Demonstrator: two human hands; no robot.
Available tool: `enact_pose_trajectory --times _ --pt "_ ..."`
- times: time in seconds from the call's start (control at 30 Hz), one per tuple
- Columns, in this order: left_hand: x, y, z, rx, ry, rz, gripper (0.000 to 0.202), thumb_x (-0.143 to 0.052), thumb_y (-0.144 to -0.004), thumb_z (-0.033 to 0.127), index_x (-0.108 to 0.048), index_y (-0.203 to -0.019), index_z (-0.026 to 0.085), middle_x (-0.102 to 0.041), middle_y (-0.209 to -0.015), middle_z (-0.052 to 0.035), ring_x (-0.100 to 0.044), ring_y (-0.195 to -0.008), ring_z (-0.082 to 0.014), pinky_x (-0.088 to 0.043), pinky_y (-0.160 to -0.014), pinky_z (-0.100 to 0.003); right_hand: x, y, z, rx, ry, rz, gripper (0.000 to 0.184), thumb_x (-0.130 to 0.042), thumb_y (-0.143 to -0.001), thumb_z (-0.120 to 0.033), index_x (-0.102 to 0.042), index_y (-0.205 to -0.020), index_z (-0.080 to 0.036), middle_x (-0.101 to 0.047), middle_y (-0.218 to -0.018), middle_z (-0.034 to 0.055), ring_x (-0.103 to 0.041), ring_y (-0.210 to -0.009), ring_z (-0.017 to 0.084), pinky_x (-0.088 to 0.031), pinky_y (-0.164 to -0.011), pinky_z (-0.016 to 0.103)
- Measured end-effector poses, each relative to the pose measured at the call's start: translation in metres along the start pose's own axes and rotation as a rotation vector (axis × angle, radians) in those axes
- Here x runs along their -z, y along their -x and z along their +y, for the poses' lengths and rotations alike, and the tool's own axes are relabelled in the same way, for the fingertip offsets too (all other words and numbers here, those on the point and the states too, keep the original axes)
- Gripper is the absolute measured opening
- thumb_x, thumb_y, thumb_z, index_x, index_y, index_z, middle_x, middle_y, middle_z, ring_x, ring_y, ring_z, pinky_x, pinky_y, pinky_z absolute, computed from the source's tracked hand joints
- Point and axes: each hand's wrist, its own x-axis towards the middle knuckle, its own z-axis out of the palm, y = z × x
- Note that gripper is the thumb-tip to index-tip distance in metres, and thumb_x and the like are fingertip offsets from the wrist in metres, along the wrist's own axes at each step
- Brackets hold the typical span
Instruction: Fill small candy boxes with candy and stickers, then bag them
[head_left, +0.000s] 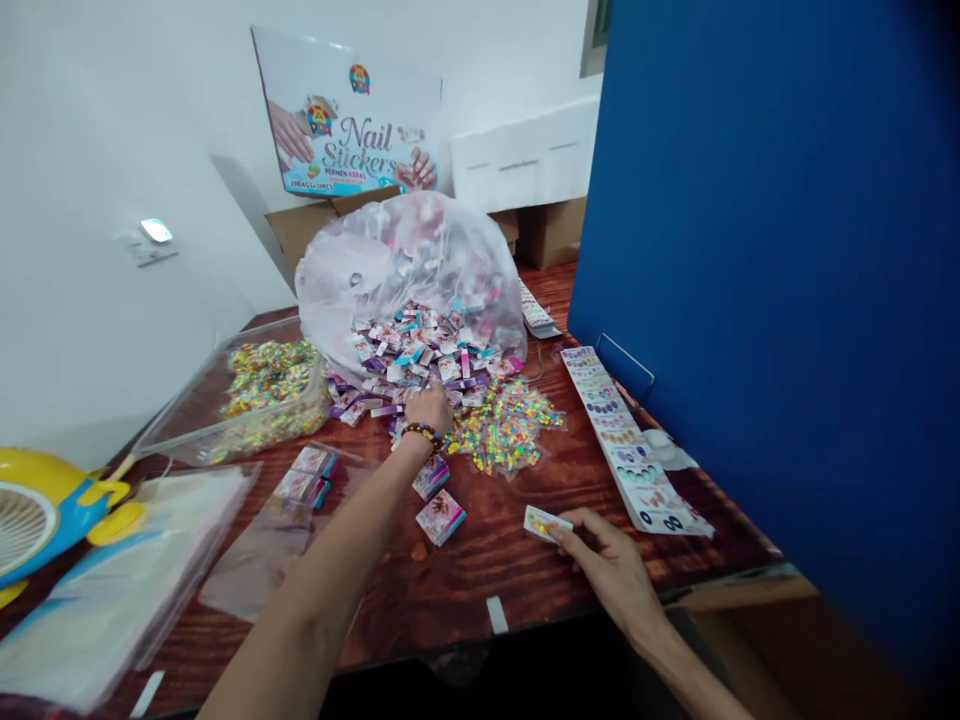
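My left hand (429,408), with a beaded bracelet at the wrist, reaches into the near edge of a heap of small printed boxes (420,345) spilling from a clear plastic bag (360,240). Its fingers are curled down, and whatever they grip is hidden. Between the thumb and fingers of my right hand (611,565) is a small printed card (546,523) with yellow bits on it, held over the table's front part. Two small boxes (441,517) lie below my left hand. Beside it spreads a pile of colourful candy sachets (502,425).
A clear tub (187,400) of sachets stands left, near a yellow-blue fan (52,515) and stacked plastic bags (127,590). Sticker sheets (619,440) lie right, along a blue panel (750,300). A Nail Stickers carton (345,120) stands behind. Bagged boxes (304,475) lie left.
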Motion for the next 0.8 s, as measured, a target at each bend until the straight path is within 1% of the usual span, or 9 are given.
enact_pose_trajectory --times 0.1,0.23,0.3,0.37,0.47,0.53,0.63,0.7,0.8 --pt "0.009 0.007 -0.007 0.116 0.083 0.023 0.040 -0.063 -0.082 0.027 -0.051 -0.116 0.010 -0.064 -0.094 -0.0084 -0.062 -0.086 -0.0199 -0.050 -0.075 -0.035 -0.001 0.000 0.004 -0.003 -0.022 -0.002 0.028 -0.059 -0.079 -0.046 -0.065 -0.078 -0.019 -0.059 -0.065 0.0005 -0.052 -0.059 0.015 -0.041 -0.051 0.023" --pt "0.027 0.031 -0.004 0.100 0.296 -0.015 0.064 -0.064 -0.079 0.029 -0.034 -0.132 0.011 -0.063 -0.080 -0.0013 -0.062 -0.070 -0.0144 -0.048 -0.064 -0.026 -0.003 0.001 0.004 -0.016 -0.063 0.013 0.026 -0.062 -0.078 -0.045 -0.066 -0.077 -0.019 -0.059 -0.062 -0.0005 -0.051 -0.056 0.014 -0.040 -0.049 0.022" --pt "0.032 0.053 0.008 0.020 0.527 -0.017 0.067 -0.064 -0.079 0.028 -0.031 -0.136 0.016 -0.063 -0.084 0.0004 -0.061 -0.068 -0.0125 -0.048 -0.066 -0.025 -0.002 0.001 0.001 -0.032 -0.121 0.042 0.027 -0.064 -0.076 -0.045 -0.065 -0.076 -0.018 -0.059 -0.060 -0.0009 -0.050 -0.052 0.012 -0.040 -0.048 0.022" --pt "0.030 0.083 0.026 -0.086 0.764 0.004 0.060 -0.067 -0.075 0.024 -0.040 -0.129 0.020 -0.063 -0.095 -0.0015 -0.062 -0.078 -0.0136 -0.048 -0.075 -0.027 -0.002 0.002 -0.001 -0.049 -0.210 0.111 0.029 -0.067 -0.073 -0.046 -0.065 -0.077 -0.017 -0.059 -0.059 -0.0012 -0.049 -0.049 0.011 -0.040 -0.048 0.023" --pt "0.010 0.134 0.058 -0.104 0.896 -0.052 0.048 -0.065 -0.074 0.019 -0.046 -0.117 0.021 -0.063 -0.096 -0.0008 -0.061 -0.085 -0.0145 -0.047 -0.082 -0.028 0.000 0.000 -0.001 -0.068 -0.345 0.258 0.033 -0.071 -0.069 -0.047 -0.065 -0.080 -0.017 -0.061 -0.060 -0.0010 -0.048 -0.046 0.010 -0.040 -0.047 0.023" --pt "-0.012 0.167 0.072 -0.052 0.800 -0.095 0.039 -0.064 -0.075 0.018 -0.048 -0.110 0.021 -0.062 -0.092 -0.0001 -0.061 -0.082 -0.0151 -0.048 -0.079 -0.029 0.001 -0.001 -0.001 -0.064 -0.379 0.295 0.034 -0.072 -0.067 -0.047 -0.065 -0.081 -0.017 -0.062 -0.062 -0.0004 -0.049 -0.046 0.011 -0.040 -0.046 0.023" --pt "-0.039 0.206 0.075 -0.038 0.524 -0.002 0.032 -0.064 -0.076 0.020 -0.050 -0.105 0.021 -0.061 -0.101 -0.0036 -0.057 -0.096 -0.0207 -0.045 -0.088 -0.037 0.002 0.000 -0.004 -0.029 -0.338 0.249 0.035 -0.074 -0.064 -0.048 -0.067 -0.080 -0.017 -0.064 -0.065 0.0006 -0.050 -0.047 0.011 -0.042 -0.047 0.024" --pt "-0.047 0.224 0.068 -0.044 0.383 0.052 0.031 -0.063 -0.077 0.019 -0.050 -0.106 0.021 -0.061 -0.103 -0.0045 -0.055 -0.098 -0.0226 -0.045 -0.089 -0.041 0.002 0.001 -0.007 -0.016 -0.297 0.195 0.035 -0.074 -0.064 -0.049 -0.067 -0.078 -0.017 -0.064 -0.065 0.0008 -0.051 -0.049 0.012 -0.043 -0.048 0.024" --pt "-0.047 0.238 0.055 -0.071 0.225 0.079 0.028 -0.060 -0.080 0.020 -0.051 -0.107 0.021 -0.060 -0.103 -0.0053 -0.053 -0.097 -0.0235 -0.045 -0.087 -0.042 0.001 0.002 -0.010 -0.034 -0.250 0.111 0.036 -0.071 -0.065 -0.051 -0.067 -0.077 -0.017 -0.062 -0.061 0.0005 -0.054 -0.053 0.014 -0.043 -0.049 0.025"
